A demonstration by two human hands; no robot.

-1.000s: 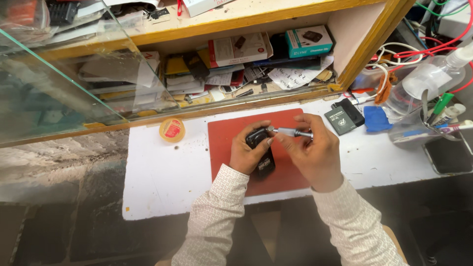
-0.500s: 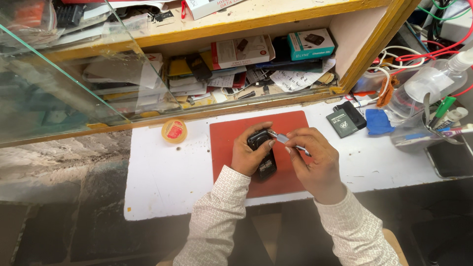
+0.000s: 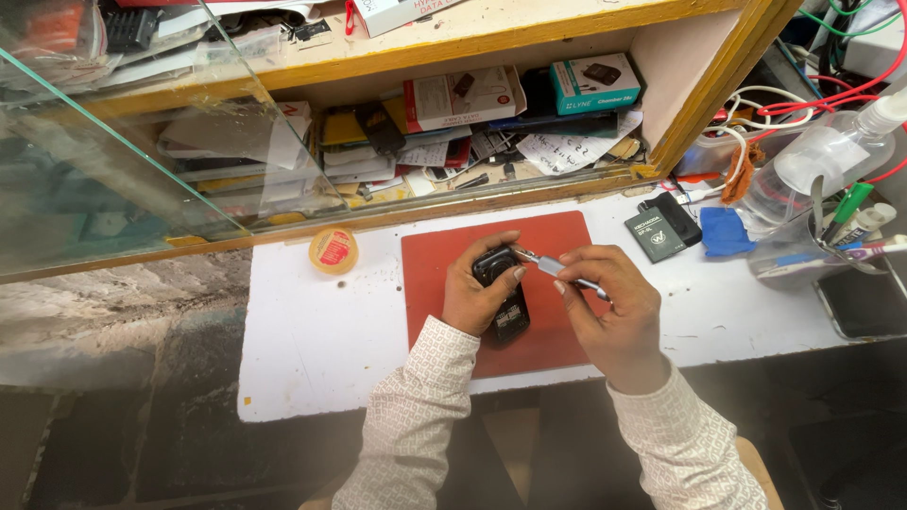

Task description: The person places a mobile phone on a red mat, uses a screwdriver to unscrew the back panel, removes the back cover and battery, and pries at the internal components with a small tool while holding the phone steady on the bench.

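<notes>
My left hand (image 3: 477, 293) grips a small black phone (image 3: 503, 304) and holds it upright over a red work mat (image 3: 557, 247). A thin metal screwdriver (image 3: 553, 268) is pinched in my right hand (image 3: 609, 307), with its tip against the top of the phone. Both hands meet over the middle of the mat, on a white worktop (image 3: 312, 345). The phone's lower half shows below my left palm.
A small roll of yellow tape (image 3: 333, 250) lies left of the mat. A black battery (image 3: 654, 236), a blue cloth (image 3: 727, 231) and a clear spray bottle (image 3: 817, 170) sit to the right. A cluttered wooden shelf (image 3: 472, 109) with boxes stands behind, glass panes (image 3: 113, 161) on the left.
My right hand has drawn slightly right and down, and the screwdriver now angles in from the right onto the phone's top. The left hand keeps its hold on the phone.
</notes>
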